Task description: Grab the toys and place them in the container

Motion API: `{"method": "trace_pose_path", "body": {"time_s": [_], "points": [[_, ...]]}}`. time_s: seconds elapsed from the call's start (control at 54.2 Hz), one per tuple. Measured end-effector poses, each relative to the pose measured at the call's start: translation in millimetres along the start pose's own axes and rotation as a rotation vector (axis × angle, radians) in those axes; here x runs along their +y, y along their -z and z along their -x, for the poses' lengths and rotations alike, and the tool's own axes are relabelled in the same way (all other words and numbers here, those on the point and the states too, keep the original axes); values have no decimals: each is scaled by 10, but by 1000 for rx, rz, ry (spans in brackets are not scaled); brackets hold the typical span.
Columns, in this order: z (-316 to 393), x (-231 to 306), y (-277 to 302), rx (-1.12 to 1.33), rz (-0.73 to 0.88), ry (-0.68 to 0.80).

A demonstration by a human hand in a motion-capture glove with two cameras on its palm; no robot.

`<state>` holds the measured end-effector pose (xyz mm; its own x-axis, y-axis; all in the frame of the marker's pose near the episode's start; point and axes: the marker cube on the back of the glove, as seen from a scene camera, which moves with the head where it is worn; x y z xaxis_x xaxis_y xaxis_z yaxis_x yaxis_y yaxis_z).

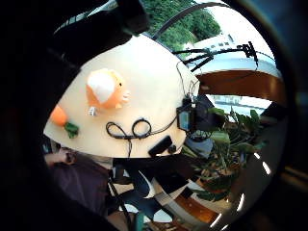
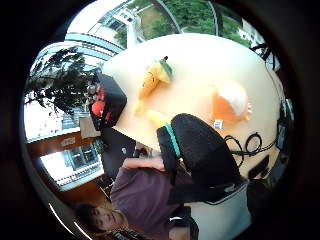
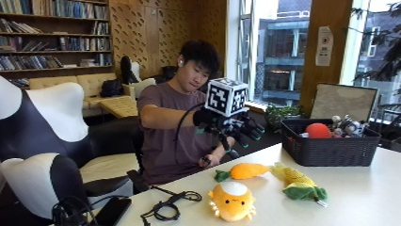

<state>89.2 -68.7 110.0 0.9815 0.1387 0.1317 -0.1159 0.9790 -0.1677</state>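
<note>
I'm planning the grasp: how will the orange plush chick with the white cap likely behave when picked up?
The orange plush chick with the white cap looks like stuffed fabric, so it probably squashes under the fingers and is light for its bulk. Its rounded body sits flat on the pale table, so rolling seems unlikely. The fuzzy cloth should not be slippery.

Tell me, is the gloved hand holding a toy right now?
No, the gloved hand hangs above the table with nothing in it.

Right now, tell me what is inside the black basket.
The black basket holds a red-orange round toy and a few smaller grey and white toys poking above the rim. Anything lower down is hidden by its walls.
</note>
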Motion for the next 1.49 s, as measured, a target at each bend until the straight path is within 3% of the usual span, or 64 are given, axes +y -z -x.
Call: {"method": "trace_pose_path", "body": {"time_s": [0.479, 0.701, 0.867, 1.162, 1.383, 1.494], "points": [[-427, -549, -1643, -62, 252, -183], [-383, -700, -1779, -107, 158, -192], [-385, -757, -1837, -159, -34, -171], [-381, -817, -1493, -235, -82, -184], [-173, -812, -687, -204, -166, -155], [156, -782, -8, -165, -228, -98]]}}
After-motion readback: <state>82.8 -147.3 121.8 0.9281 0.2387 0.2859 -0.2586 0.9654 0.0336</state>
